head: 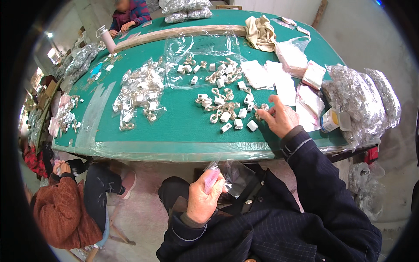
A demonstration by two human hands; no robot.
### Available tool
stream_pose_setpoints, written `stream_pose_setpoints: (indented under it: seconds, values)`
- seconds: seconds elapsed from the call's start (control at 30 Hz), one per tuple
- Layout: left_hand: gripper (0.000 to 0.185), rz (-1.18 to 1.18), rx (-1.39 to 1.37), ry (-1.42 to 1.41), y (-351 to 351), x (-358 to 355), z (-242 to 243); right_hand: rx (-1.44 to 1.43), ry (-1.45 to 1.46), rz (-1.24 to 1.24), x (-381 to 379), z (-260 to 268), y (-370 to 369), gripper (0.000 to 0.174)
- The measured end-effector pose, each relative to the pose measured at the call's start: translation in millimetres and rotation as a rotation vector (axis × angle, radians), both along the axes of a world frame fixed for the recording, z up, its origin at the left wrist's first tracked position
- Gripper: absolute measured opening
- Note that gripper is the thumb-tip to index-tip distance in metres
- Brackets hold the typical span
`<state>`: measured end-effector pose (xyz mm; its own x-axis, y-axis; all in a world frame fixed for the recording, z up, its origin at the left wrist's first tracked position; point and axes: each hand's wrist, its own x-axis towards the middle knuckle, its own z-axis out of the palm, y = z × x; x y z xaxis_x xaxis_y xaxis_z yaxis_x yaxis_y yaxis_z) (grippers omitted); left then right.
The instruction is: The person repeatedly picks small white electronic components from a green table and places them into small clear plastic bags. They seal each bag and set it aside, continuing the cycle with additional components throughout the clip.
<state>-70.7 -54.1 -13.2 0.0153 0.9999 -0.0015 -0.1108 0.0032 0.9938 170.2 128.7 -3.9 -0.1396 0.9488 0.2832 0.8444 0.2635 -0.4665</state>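
Observation:
Low in front of my lap, my left hand point(205, 196) grips a small stack of clear plastic bags point(236, 180) with a pink part point(212, 178) under the thumb. Over the green table, my right hand point(282, 115) has its thumb and forefinger at a coiled beige cord point(262, 109); whether they pinch it is unclear. Left of it lies a loose group of white plug-like blocks point(238, 123) with coiled cords point(226, 106). Farther back, more blocks and cords point(226, 70) lie on a large clear plastic sheet or bag point(203, 42).
Bagged pieces point(140, 88) are heaped at centre left. White packets point(286, 88), a small tub point(330, 120) and bulging clear sacks point(356, 98) line the right. A wooden bar point(183, 36), a cloth point(261, 32) and a bottle point(106, 39) stand behind. Co-workers sit left point(65, 209) and far back point(131, 16).

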Motion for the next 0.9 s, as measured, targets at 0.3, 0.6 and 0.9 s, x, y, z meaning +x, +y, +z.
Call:
stream_pose_setpoints:
  seconds: [0.3,0.6,0.9]
  values:
    - [0.016,0.010,0.072,0.064,-6.2,0.5,10.8,-0.171,0.307,0.001,9.5,-15.2,23.6,0.031]
    - [0.013,0.031,0.100,0.094,-16.5,-4.4,15.0,-0.100,0.706,0.071,13.3,-3.9,21.8,0.021]
    - [0.010,0.045,0.069,0.076,-22.5,4.2,16.7,-0.022,0.555,0.101,41.6,3.8,12.6,0.017]
